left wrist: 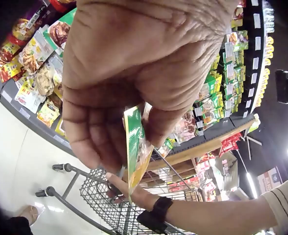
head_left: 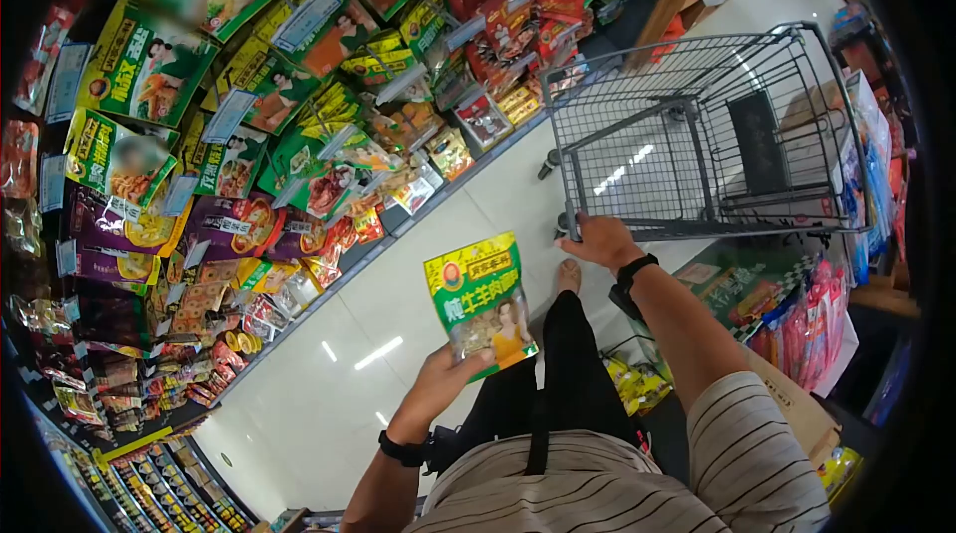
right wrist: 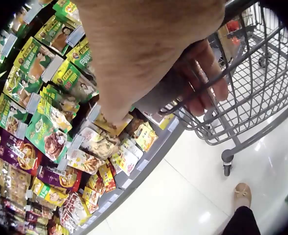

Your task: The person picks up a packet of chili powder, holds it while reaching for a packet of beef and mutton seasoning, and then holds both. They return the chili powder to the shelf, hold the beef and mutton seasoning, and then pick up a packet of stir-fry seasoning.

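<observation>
My left hand (head_left: 445, 382) pinches a green and yellow seasoning packet (head_left: 478, 299) by its lower edge, thumb on the front. Its printed face with large characters and a person's picture is turned up toward the head camera. In the left wrist view the packet (left wrist: 135, 147) shows edge-on between thumb and fingers. My right hand (head_left: 609, 242) grips the near corner of a grey wire shopping cart (head_left: 647, 145). From the right wrist, its fingers (right wrist: 207, 73) curl over the cart's bar, and the palm is hidden.
A long shelf (head_left: 398, 224) of hanging seasoning packets runs along the left, with price tags (head_left: 229, 115) jutting out. Pale tiled floor (head_left: 329, 354) lies between shelf and cart. Pink packaged goods (head_left: 812, 339) and a cardboard box (head_left: 787, 399) stand close on the right.
</observation>
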A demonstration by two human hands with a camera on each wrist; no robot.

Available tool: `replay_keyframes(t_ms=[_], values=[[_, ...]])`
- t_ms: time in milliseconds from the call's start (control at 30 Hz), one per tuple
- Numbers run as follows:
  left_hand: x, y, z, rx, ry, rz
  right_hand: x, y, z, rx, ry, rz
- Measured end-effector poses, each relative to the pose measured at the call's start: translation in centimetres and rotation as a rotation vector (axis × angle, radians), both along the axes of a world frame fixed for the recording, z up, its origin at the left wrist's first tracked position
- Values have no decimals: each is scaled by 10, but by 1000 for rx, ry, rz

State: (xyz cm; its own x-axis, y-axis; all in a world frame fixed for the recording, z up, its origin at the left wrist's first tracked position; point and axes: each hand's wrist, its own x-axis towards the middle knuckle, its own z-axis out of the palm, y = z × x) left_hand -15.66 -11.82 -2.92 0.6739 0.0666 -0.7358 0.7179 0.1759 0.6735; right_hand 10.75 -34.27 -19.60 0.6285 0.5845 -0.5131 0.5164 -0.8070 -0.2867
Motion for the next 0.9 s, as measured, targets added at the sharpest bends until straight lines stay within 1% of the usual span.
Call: replay_keyframes(t_ms=[133, 233, 267, 367, 433, 467, 567, 633, 667, 700, 733, 767, 867, 900], values=[[16, -4, -24, -45, 1, 0, 0, 3, -8, 0, -56, -22], [32, -10, -36, -120, -63, 71, -1, 1, -11, 53, -99, 19], [37, -10, -41, -107, -53, 49, -1, -3, -26, 89, -204, 101], [43, -7, -60, -38, -11, -21, 5, 7, -13, -88, -15, 115], [47, -1, -73, 58, 15, -102, 4, 2, -25, -49, -81, 134], [48, 3, -79, 37, -13, -44, 4, 1, -32, -28, -116, 142], [47, 19, -97, -9, -66, 124, 7, 12, -10, -119, -42, 64], [47, 40, -107, -13, -66, 238, 7, 5, -22, -50, -82, 73], [48, 50, -106, -1, -137, 331, 6, 1, -27, -16, -122, 90], [50, 61, -108, 87, -175, 370, 6, 2, -29, 18, -162, 108], [52, 74, -109, 175, -211, 407, 6, 6, -26, -58, -151, 97], [55, 85, -111, 263, -244, 444, 6, 9, -24, -59, -146, 97], [68, 116, -125, 180, -329, 601, 6, 12, -18, -73, -115, 68], [73, 124, -131, 184, -347, 607, 6, 14, -15, -72, -116, 60]])
